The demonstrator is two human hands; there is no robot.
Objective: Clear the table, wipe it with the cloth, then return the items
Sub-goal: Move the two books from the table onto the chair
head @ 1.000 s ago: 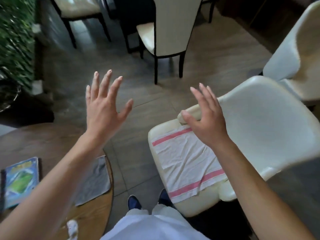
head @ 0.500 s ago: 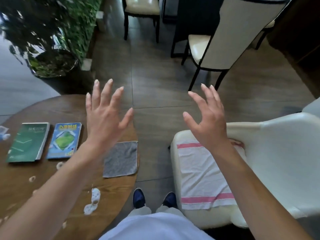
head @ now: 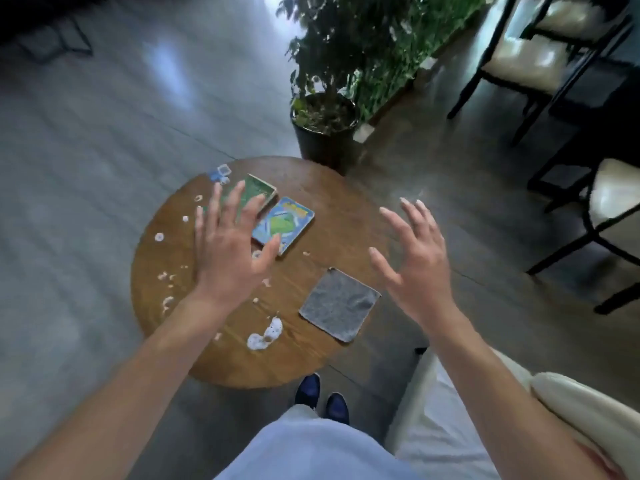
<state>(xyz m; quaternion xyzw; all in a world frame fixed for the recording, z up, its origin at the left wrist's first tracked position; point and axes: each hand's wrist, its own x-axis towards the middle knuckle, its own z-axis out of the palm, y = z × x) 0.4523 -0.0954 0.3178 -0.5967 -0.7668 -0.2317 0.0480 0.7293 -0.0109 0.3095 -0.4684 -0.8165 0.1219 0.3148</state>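
Round wooden worktop [head: 346,216] sits mid-frame on a grey floor, w/ a potted plant [head: 325,123] at top centre and dark-framed chairs [head: 519,60] upper right. A cream chair w/ a white towel [head: 446,420] is at lower right.

Change vs 1 s ago: view has swung from the cream chair round to the worktop, which is now fully in frame; both hands kept the same raised, spread pose. So the person looks to have turned to face the job, and clearing hasn't started.

Left hand [head: 228,251]: fingers spread, holding nothing, held in front of the green book [head: 258,190]; can't tell if it touches. Right hand [head: 415,268]: fingers spread and slightly bent, holding nothing, right of centre near the worktop's right edge.

Task items: 2 books side by side in the worktop's upper part, green one left, blue book [head: 284,226] right, edges just beside each other. Grey cloth [head: 339,303] lies flat lower right of the blue book, apart from it. White crumbs and a white smear [head: 265,336] are scattered over the left and lower part. Small blue-white object [head: 220,173] at the upper-left rim, too blurred to name.

Likely next: lift the 2 books off.
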